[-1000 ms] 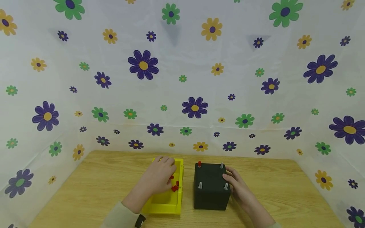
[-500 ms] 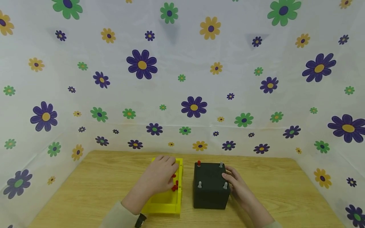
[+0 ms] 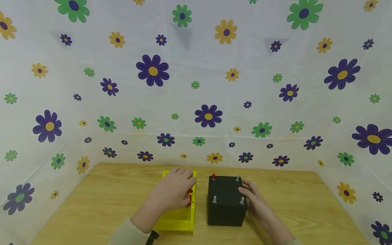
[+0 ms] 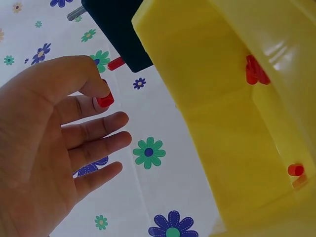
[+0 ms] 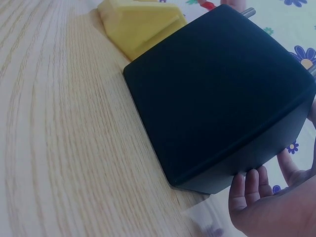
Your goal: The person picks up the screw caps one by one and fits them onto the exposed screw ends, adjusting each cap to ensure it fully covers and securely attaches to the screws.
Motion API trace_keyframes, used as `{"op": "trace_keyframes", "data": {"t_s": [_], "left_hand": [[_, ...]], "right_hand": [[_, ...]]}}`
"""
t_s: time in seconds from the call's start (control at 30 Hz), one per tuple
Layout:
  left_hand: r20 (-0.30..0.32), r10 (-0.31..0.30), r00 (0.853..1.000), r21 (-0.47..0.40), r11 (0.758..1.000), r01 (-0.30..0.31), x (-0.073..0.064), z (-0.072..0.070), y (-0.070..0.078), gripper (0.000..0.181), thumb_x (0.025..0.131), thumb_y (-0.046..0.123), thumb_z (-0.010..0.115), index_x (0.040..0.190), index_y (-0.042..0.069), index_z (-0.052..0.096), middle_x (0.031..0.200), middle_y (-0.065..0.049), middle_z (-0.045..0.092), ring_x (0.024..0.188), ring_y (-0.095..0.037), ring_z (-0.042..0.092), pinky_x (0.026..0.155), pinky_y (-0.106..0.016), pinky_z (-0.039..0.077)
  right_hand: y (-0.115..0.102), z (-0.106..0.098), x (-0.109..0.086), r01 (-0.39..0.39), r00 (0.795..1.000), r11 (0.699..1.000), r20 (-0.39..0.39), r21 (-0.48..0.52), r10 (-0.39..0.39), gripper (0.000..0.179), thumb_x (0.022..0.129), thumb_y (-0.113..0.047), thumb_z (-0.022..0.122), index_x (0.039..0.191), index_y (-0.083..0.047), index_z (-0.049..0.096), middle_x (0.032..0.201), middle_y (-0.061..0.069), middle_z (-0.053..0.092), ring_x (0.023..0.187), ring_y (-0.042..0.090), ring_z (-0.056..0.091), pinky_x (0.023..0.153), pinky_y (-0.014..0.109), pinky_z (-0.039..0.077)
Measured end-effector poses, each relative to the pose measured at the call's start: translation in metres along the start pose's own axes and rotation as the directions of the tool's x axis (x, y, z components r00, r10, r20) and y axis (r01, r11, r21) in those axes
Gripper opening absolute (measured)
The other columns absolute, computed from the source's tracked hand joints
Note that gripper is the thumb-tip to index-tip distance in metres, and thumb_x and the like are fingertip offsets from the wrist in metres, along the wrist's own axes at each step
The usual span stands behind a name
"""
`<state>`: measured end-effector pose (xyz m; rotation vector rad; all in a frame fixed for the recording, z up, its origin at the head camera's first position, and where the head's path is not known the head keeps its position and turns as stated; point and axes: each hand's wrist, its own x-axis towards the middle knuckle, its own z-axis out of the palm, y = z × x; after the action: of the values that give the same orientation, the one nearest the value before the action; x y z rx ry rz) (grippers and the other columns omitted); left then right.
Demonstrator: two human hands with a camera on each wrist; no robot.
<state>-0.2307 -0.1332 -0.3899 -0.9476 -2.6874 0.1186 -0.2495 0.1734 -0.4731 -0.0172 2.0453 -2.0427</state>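
My left hand (image 3: 173, 189) is over the yellow bin (image 3: 176, 225). In the left wrist view, its thumb and index finger pinch a small red cap (image 4: 105, 100), while the other fingers extend loosely. More red caps (image 4: 256, 70) lie inside the bin. To the right stands a black box (image 3: 227, 190) with metal posts at its top corners. A red cap (image 3: 213, 176) covers the far left post; the other posts are bare metal. My right hand (image 3: 255, 199) rests against the box's right side, fingertips touching the side wall and thumb at the top edge.
Both the bin and the box stand on a wood-grain table (image 3: 122, 190). A narrow gap separates them. A white sheet with printed flowers (image 3: 196, 102) encloses the back and sides. A dark strap (image 3: 151, 237) shows by the left sleeve.
My left hand has shifted slightly rightward over the bin, toward its right wall, covering more of the red caps there. My right hand and the black box have stayed in place.
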Motion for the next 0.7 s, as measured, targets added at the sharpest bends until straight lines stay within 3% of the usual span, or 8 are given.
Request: {"op": "trace_keyframes", "data": {"t_s": [0.4,0.7], "left_hand": [[-0.023,0.029,0.999,0.022,0.999,-0.029,0.0042,-0.0092,0.0070,0.018,0.083,0.022,0.081,0.096,0.017,0.069,0.100,0.002,0.063,0.100,-0.020,0.060,0.106,-0.041,0.054],[-0.087,0.056,0.995,0.057,0.997,-0.051,0.0057,-0.0071,0.0075,0.018,0.081,0.021,0.080,0.088,0.020,0.064,0.097,0.004,0.064,0.096,-0.018,0.060,0.099,-0.036,0.054]], "right_hand": [[-0.0006,0.0010,-0.0007,0.016,1.000,1.000,-0.009,-0.002,-0.016,0.055,0.106,-0.027,0.056,0.156,-0.009,0.039,0.161,0.020,0.043,0.134,0.026,0.052,0.098,0.028,0.049],[-0.0022,0.0005,-0.0012,-0.005,1.000,1.000,0.015,-0.008,0.005,0.058,0.108,-0.030,0.054,0.159,-0.010,0.034,0.165,0.021,0.036,0.146,0.036,0.044,0.111,0.042,0.045]]}}
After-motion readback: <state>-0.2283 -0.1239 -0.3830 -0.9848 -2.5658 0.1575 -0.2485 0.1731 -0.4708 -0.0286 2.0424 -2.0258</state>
